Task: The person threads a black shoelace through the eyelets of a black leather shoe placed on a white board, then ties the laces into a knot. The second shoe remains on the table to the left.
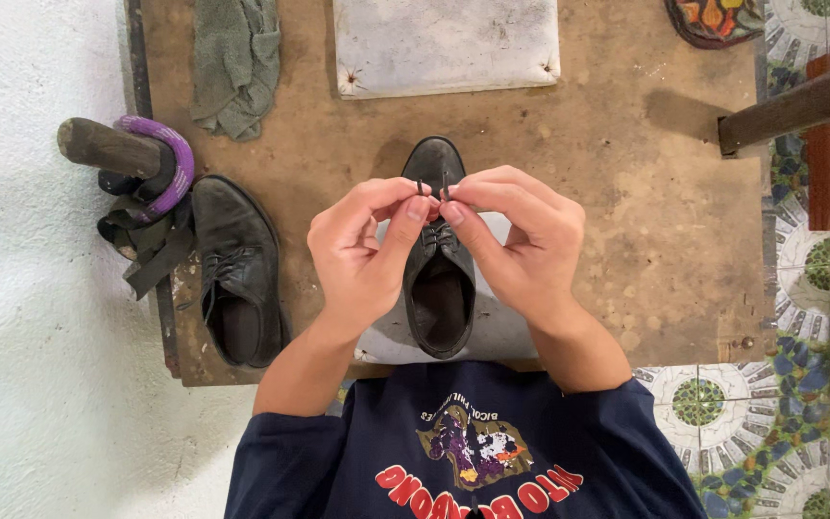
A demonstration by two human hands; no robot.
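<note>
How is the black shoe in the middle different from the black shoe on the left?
The middle black leather shoe sits on a pale pad; the left black leather shoe lies on the bare brown board. Both hands, left hand and right hand, pinch the middle shoe's laces; the left shoe is untouched. Both are dark, worn lace-ups.

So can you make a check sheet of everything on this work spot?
Surface: brown worn board, dusty and stained.
Job's things: black shoe on a pale pad; lace ends pinched above it.
Clutter: second black shoe, green rag, white cushion.
Hands: left hand and right hand, both pinching the laces.
Cables: nothing seen; purple ring and dark straps on a wooden post.
Surroundings: white wall, patterned tiles.
</note>
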